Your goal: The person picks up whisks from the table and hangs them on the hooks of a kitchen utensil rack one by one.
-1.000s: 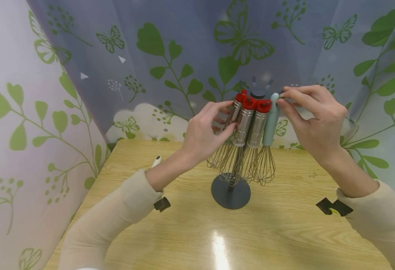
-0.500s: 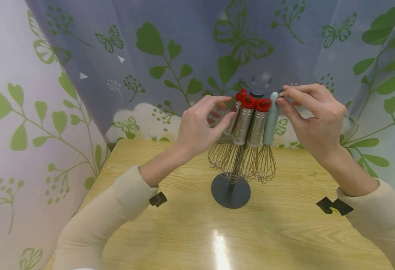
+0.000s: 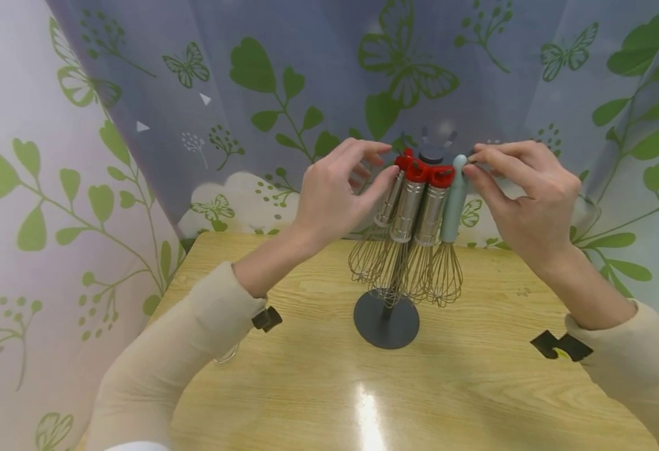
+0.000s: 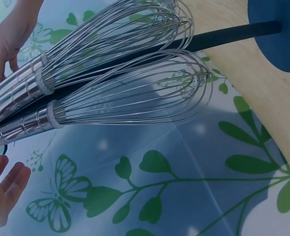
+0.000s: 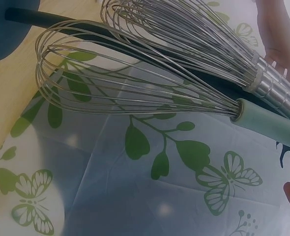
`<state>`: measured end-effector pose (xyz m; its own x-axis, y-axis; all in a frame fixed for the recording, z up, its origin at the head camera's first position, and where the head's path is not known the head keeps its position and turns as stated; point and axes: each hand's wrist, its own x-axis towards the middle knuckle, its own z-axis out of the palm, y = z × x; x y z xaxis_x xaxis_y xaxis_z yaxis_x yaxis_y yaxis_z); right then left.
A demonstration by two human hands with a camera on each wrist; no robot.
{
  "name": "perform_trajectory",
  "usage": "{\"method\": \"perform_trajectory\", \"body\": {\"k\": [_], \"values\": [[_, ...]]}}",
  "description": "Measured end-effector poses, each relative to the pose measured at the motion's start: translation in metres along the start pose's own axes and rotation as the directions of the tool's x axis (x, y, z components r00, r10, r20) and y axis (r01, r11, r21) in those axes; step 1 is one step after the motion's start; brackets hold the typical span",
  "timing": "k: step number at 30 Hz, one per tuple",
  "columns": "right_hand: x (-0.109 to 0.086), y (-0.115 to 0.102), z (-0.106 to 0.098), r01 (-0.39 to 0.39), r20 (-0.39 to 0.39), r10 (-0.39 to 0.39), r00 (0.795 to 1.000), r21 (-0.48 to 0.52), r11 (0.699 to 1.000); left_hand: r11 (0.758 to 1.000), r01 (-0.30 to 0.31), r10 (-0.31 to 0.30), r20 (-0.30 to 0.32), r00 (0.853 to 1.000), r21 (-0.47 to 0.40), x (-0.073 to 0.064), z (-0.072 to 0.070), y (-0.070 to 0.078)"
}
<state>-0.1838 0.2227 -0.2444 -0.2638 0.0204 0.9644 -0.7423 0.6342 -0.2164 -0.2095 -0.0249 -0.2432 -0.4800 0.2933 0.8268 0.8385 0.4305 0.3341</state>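
Several whisks hang handles-up from a dark stand (image 3: 387, 329). Three have steel handles with red ends, among them the leftmost whisk (image 3: 387, 203); the rightmost is a whisk with a pale green handle (image 3: 452, 210). My left hand (image 3: 329, 194) is beside the leftmost red end, fingers spread and slightly bent, thumb at or very near it. My right hand (image 3: 532, 194) pinches the tip of a dark hook (image 5: 288, 153) of the stand between thumb and index finger, beside the green handle's top. The right fingertips are mostly cut off in the right wrist view.
The stand is on a light wooden table (image 3: 318, 388). Wire loops (image 3: 228, 354) lie on the table, partly covered by my left forearm. A patterned curtain (image 3: 307, 62) with butterflies and leaves closes off the back and sides.
My left hand has come off the leftmost steel handle and risen to the level of its red end. The right hand keeps its pinch in place. The whisks have barely shifted.
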Motion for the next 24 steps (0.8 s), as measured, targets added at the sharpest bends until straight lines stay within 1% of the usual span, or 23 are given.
{"method": "perform_trajectory", "body": {"k": [5,11,16,24], "values": [[0.0,0.0,0.0,0.003,0.002,-0.003,1.0,0.003,1.0,1.0,-0.007,0.007,-0.012,1.0,0.001,0.006,0.0,0.002],[0.0,-0.001,0.0,0.016,0.006,-0.016,1.0,-0.011,1.0,1.0,-0.013,0.013,-0.008,1.0,0.011,0.011,0.002,0.002],[0.002,-0.002,0.0,0.052,0.015,-0.051,0.999,-0.019,0.998,1.0,-0.013,0.013,-0.011,1.0,0.019,0.013,0.004,0.002],[0.004,-0.001,-0.005,0.085,0.05,-0.083,0.995,-0.035,0.996,1.0,-0.022,0.022,-0.016,1.0,0.004,0.015,0.005,0.002]]}}
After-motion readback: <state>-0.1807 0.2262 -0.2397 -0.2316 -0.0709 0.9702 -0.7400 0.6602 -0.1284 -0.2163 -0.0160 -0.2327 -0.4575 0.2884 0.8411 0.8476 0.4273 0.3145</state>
